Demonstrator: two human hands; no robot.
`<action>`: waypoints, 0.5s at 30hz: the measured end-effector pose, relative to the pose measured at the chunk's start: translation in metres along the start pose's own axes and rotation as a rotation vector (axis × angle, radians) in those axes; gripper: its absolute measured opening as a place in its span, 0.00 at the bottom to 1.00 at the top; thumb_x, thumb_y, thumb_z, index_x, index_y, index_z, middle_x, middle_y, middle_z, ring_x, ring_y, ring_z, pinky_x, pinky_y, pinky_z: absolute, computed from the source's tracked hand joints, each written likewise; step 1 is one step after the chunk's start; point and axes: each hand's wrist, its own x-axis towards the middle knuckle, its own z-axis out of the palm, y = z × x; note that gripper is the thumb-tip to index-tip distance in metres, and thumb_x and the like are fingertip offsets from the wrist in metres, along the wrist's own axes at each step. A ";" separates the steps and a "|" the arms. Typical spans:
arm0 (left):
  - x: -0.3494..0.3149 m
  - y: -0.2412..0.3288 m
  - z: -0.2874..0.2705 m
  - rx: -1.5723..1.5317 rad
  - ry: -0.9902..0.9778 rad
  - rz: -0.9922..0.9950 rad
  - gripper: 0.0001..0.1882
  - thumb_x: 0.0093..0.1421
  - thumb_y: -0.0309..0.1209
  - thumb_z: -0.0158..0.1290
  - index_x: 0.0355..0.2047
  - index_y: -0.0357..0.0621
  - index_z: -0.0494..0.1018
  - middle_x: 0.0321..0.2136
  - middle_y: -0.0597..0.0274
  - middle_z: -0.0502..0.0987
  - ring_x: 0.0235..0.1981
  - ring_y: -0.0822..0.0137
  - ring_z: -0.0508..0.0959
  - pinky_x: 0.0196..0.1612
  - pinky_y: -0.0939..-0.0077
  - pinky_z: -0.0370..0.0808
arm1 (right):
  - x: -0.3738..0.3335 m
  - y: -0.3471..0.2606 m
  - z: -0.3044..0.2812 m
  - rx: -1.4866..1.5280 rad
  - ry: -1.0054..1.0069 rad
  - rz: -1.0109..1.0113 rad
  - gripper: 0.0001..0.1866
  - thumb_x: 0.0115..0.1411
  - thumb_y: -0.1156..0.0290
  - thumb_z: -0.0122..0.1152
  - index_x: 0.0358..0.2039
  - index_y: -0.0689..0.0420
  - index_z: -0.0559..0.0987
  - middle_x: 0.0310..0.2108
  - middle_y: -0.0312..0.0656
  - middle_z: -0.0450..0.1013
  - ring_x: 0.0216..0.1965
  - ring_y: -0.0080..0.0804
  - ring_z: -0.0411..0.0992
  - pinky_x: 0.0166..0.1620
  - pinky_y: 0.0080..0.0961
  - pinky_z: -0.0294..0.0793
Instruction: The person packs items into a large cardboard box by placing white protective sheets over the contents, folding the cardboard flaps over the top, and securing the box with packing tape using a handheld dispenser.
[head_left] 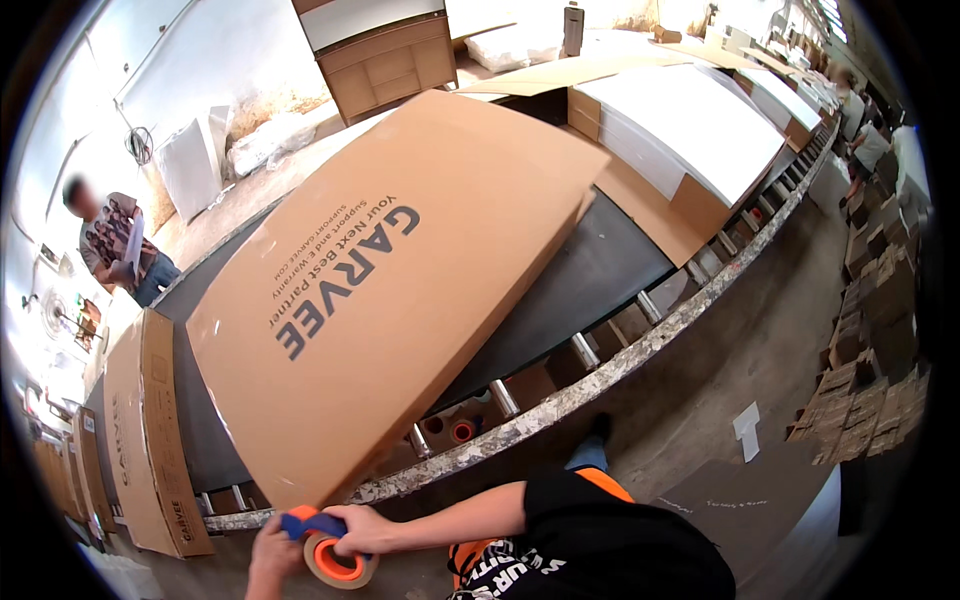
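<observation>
My right hand (362, 530) is wrapped round a tape dispenser (322, 524), blue and orange, with a tan tape roll (360, 576) on an orange core. At the dispenser's front end, my left hand (272, 556) has its fingers curled in against it. Whether they pinch the tape's loose end I cannot make out. Just beyond both hands lies a large flat brown cardboard box (400, 240) with dark print on top. It sits askew on the conveyor, its near corner reaching over the front rail close to the dispenser.
The conveyor has a dark bed (560, 300), metal rollers (504, 398) and a worn front rail (600, 380). Another carton (150, 430) stands at left, an open box with white panels (690, 125) at right. A person (120, 240) stands across the line. Flattened cardboard (870, 400) is stacked far right.
</observation>
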 end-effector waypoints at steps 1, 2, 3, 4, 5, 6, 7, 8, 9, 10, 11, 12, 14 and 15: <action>-0.020 -0.020 0.000 0.169 0.027 -0.040 0.18 0.48 0.30 0.59 0.42 0.47 0.80 0.43 0.59 0.81 0.56 0.59 0.74 0.68 0.44 0.58 | 0.009 -0.001 0.006 -0.086 0.016 -0.098 0.38 0.38 0.65 0.65 0.54 0.64 0.73 0.35 0.48 0.75 0.36 0.32 0.75 0.41 0.27 0.76; -0.040 -0.030 -0.008 0.294 0.059 -0.064 0.17 0.45 0.29 0.58 0.37 0.43 0.80 0.41 0.58 0.81 0.57 0.53 0.74 0.68 0.39 0.56 | 0.016 0.002 0.010 -0.164 0.037 -0.192 0.37 0.38 0.65 0.65 0.53 0.63 0.73 0.33 0.46 0.75 0.34 0.29 0.73 0.39 0.25 0.75; -0.057 -0.039 -0.007 0.325 0.134 -0.152 0.15 0.43 0.28 0.58 0.35 0.40 0.79 0.42 0.56 0.81 0.57 0.48 0.73 0.67 0.37 0.56 | 0.018 0.002 0.004 -0.185 0.052 -0.355 0.34 0.40 0.67 0.64 0.52 0.63 0.74 0.32 0.44 0.75 0.33 0.27 0.72 0.37 0.22 0.74; -0.065 -0.040 -0.002 0.356 0.215 -0.246 0.14 0.42 0.28 0.59 0.32 0.37 0.79 0.42 0.54 0.81 0.58 0.42 0.71 0.66 0.35 0.55 | 0.020 -0.002 -0.019 -0.210 0.061 -0.517 0.31 0.42 0.68 0.63 0.50 0.62 0.75 0.31 0.41 0.74 0.31 0.25 0.71 0.36 0.20 0.73; -0.058 -0.029 0.010 0.296 0.431 -0.491 0.10 0.42 0.25 0.59 0.27 0.36 0.78 0.44 0.51 0.79 0.59 0.40 0.69 0.66 0.35 0.55 | 0.014 -0.014 -0.044 -0.226 0.105 -0.577 0.31 0.42 0.69 0.63 0.50 0.63 0.75 0.32 0.41 0.75 0.32 0.25 0.72 0.37 0.20 0.74; -0.052 -0.024 0.018 0.183 0.507 -0.657 0.11 0.46 0.23 0.60 0.32 0.34 0.76 0.50 0.47 0.77 0.62 0.39 0.66 0.67 0.39 0.55 | 0.002 -0.033 -0.076 -0.232 0.207 -0.588 0.30 0.42 0.69 0.63 0.50 0.63 0.75 0.33 0.41 0.75 0.34 0.25 0.72 0.38 0.21 0.74; -0.025 -0.010 0.025 0.080 0.746 -0.804 0.14 0.50 0.25 0.61 0.38 0.34 0.75 0.54 0.46 0.73 0.63 0.40 0.65 0.68 0.44 0.55 | -0.012 -0.056 -0.112 -0.241 0.327 -0.608 0.30 0.42 0.70 0.63 0.50 0.63 0.75 0.34 0.41 0.75 0.35 0.26 0.73 0.39 0.22 0.74; 0.013 0.010 0.031 -0.025 0.980 -0.944 0.17 0.53 0.26 0.61 0.43 0.34 0.74 0.58 0.44 0.70 0.65 0.42 0.63 0.68 0.49 0.55 | -0.024 -0.081 -0.151 -0.236 0.462 -0.626 0.30 0.42 0.71 0.63 0.50 0.63 0.75 0.35 0.41 0.75 0.36 0.26 0.73 0.41 0.23 0.75; 0.048 0.027 0.034 -0.243 1.146 -1.053 0.26 0.58 0.29 0.61 0.54 0.34 0.67 0.64 0.42 0.63 0.67 0.46 0.61 0.69 0.58 0.55 | -0.036 -0.107 -0.192 -0.222 0.608 -0.643 0.30 0.42 0.71 0.63 0.50 0.63 0.75 0.36 0.41 0.75 0.37 0.27 0.73 0.42 0.24 0.75; 0.088 0.039 0.042 -0.424 1.354 -1.148 0.30 0.60 0.31 0.61 0.59 0.34 0.63 0.68 0.43 0.57 0.68 0.50 0.59 0.69 0.60 0.55 | -0.048 -0.135 -0.236 -0.210 0.742 -0.650 0.30 0.42 0.72 0.63 0.50 0.63 0.76 0.37 0.41 0.76 0.38 0.27 0.74 0.43 0.24 0.75; 0.113 0.041 0.065 -0.454 1.489 -1.308 0.33 0.61 0.33 0.60 0.62 0.36 0.59 0.67 0.46 0.57 0.66 0.54 0.61 0.67 0.60 0.57 | -0.046 -0.156 -0.278 -0.172 0.810 -0.629 0.30 0.42 0.72 0.62 0.50 0.64 0.76 0.38 0.41 0.76 0.39 0.28 0.74 0.44 0.25 0.76; 0.155 0.056 0.047 -0.908 1.659 -1.329 0.38 0.61 0.36 0.62 0.65 0.36 0.56 0.66 0.47 0.58 0.66 0.54 0.59 0.68 0.59 0.57 | -0.042 -0.169 -0.325 -0.137 0.854 -0.568 0.30 0.42 0.73 0.62 0.50 0.64 0.76 0.39 0.41 0.76 0.40 0.28 0.74 0.46 0.26 0.76; 0.236 0.076 0.003 -1.311 1.901 -1.405 0.44 0.59 0.39 0.63 0.68 0.39 0.51 0.64 0.51 0.59 0.64 0.56 0.62 0.65 0.58 0.61 | -0.029 -0.181 -0.420 -0.084 0.805 -0.381 0.26 0.41 0.71 0.63 0.44 0.64 0.79 0.37 0.41 0.77 0.40 0.29 0.75 0.47 0.28 0.75; 0.260 0.070 0.002 -1.410 1.943 -1.325 0.43 0.59 0.40 0.63 0.67 0.38 0.52 0.63 0.51 0.62 0.61 0.56 0.66 0.62 0.57 0.66 | -0.021 -0.191 -0.446 -0.201 0.746 -0.330 0.29 0.48 0.72 0.61 0.53 0.67 0.75 0.43 0.46 0.77 0.43 0.32 0.77 0.52 0.29 0.75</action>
